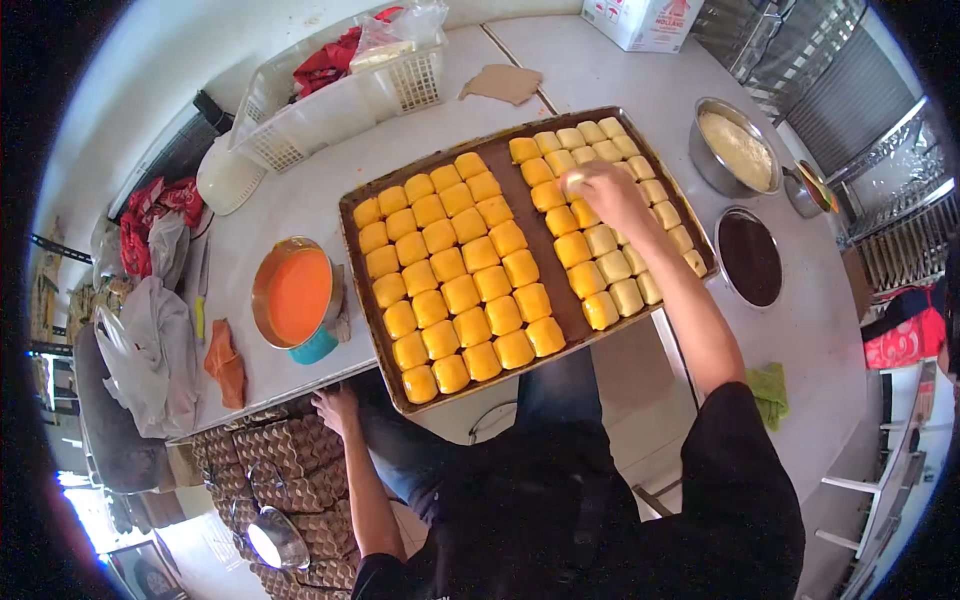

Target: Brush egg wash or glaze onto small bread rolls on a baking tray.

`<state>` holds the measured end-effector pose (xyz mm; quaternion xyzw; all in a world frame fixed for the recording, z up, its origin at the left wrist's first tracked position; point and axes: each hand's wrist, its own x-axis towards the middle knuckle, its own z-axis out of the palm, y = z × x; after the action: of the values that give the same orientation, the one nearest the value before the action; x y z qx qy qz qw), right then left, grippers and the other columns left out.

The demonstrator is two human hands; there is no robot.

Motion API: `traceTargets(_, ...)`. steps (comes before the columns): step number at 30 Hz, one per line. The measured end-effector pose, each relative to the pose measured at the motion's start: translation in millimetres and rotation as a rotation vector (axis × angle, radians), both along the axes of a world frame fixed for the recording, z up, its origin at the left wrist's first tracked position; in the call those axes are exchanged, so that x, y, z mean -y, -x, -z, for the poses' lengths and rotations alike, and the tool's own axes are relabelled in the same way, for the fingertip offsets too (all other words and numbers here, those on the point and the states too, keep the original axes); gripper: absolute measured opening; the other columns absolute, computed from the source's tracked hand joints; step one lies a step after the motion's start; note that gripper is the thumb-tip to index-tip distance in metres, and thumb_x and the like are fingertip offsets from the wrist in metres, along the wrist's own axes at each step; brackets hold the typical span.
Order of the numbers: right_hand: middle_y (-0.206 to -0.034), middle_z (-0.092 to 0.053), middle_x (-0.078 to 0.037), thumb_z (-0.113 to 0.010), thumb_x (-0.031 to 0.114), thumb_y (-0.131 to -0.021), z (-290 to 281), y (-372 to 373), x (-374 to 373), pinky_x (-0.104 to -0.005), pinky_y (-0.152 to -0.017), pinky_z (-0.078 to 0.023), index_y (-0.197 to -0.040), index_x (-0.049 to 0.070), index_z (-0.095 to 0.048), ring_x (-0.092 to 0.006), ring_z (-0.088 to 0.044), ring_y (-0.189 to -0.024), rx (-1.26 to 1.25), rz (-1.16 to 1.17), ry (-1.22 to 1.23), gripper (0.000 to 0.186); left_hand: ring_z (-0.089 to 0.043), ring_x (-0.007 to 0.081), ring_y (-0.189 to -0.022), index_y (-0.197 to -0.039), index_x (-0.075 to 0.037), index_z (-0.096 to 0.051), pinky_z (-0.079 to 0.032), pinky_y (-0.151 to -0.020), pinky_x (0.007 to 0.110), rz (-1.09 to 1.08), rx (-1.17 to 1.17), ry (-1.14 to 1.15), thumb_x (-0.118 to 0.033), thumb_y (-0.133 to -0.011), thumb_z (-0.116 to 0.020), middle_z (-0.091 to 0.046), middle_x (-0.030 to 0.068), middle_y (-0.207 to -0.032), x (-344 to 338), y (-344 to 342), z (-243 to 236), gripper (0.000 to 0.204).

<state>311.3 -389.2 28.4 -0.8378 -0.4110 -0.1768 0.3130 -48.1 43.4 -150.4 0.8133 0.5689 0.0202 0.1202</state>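
A large dark baking tray [528,245] lies tilted across the table, its near edge jutting toward me. In its left block, small square dough pieces [460,294] have a glossy yellow coating. The right block mixes coated pieces on its left side with pale, uncoated dough pieces [612,265]. Over the upper part of this block, my right hand [603,190] is closed, with a small pale bit showing at its fingertips; I cannot make out what it holds. My left hand [337,408] is low at the table's front edge, fingers apart and holding nothing visible.
A metal bowl of orange liquid [300,295] stands left of the tray. On the right are a bowl of pale crumbs [735,145] and a bowl of dark filling [749,257]. A white plastic crate [340,95] stands behind; stacked egg trays [290,470] sit below left.
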Motion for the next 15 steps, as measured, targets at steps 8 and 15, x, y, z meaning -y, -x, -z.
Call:
traceTargets(8, -0.083, -0.067, -0.007, -0.069, 0.006, -0.076, -44.6, -9.1, 4.0, -0.0282, -0.067, -0.048, -0.091, 0.004, -0.066, -0.0136, -0.063, -0.074, -0.835, -0.134, 0.430, 0.016, -0.048, 0.0429, -0.112, -0.135, -0.004, -0.030, -0.044, -0.087, 0.053, -0.014, 0.043, -0.031, -0.053, -0.077, -0.061, -0.043, 0.0262, -0.125, 6.1, -7.4, -6.2, 0.082)
traceTargets(15, -0.088, -0.066, -0.004, -0.069, 0.008, -0.079, -47.6, 5.8, -54.1, -0.0240, -0.069, -0.048, -0.099, 0.003, -0.064, -0.0101, -0.060, -0.077, -0.332, 0.217, -0.152, 0.021, -0.049, 0.0432, -0.110, -0.136, -0.002, -0.030, -0.046, -0.086, 0.051, -0.060, -0.012, -0.028, -0.055, -0.080, -0.057, -0.041, 0.0256, -0.129, 0.4, 4.9, -12.6, 0.082)
